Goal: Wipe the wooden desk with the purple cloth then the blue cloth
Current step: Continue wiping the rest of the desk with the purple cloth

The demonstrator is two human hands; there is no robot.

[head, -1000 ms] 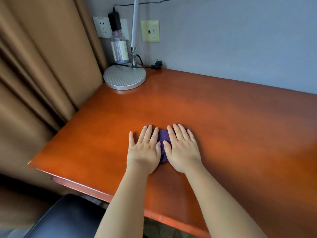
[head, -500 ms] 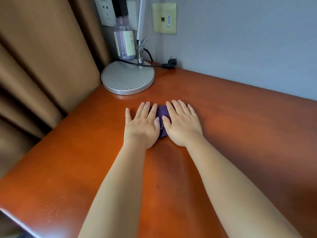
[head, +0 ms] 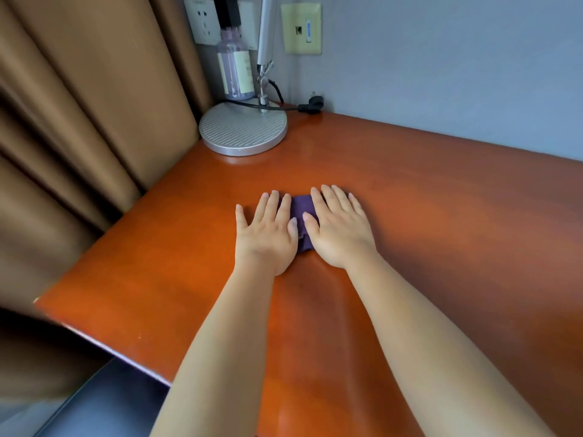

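The purple cloth (head: pixel 302 216) lies folded on the glossy orange-brown wooden desk (head: pixel 441 216), a short way in front of the lamp base. Both of my hands press flat on it, side by side with the fingers pointing away from me. My left hand (head: pixel 268 234) covers the cloth's left part and my right hand (head: pixel 339 228) covers its right part. Only a narrow purple strip shows between them. No blue cloth is in view.
A round silver lamp base (head: pixel 243 129) with its pole and a black cable stands at the desk's far left corner, with a clear bottle (head: pixel 236 70) behind it. Brown curtains (head: pixel 79 137) hang along the left edge. A dark chair seat (head: pixel 104 402) sits below the near edge.
Both hands pushed the purple cloth away from me toward the lamp base, then drew it back a little. The view moved closer to the desk.
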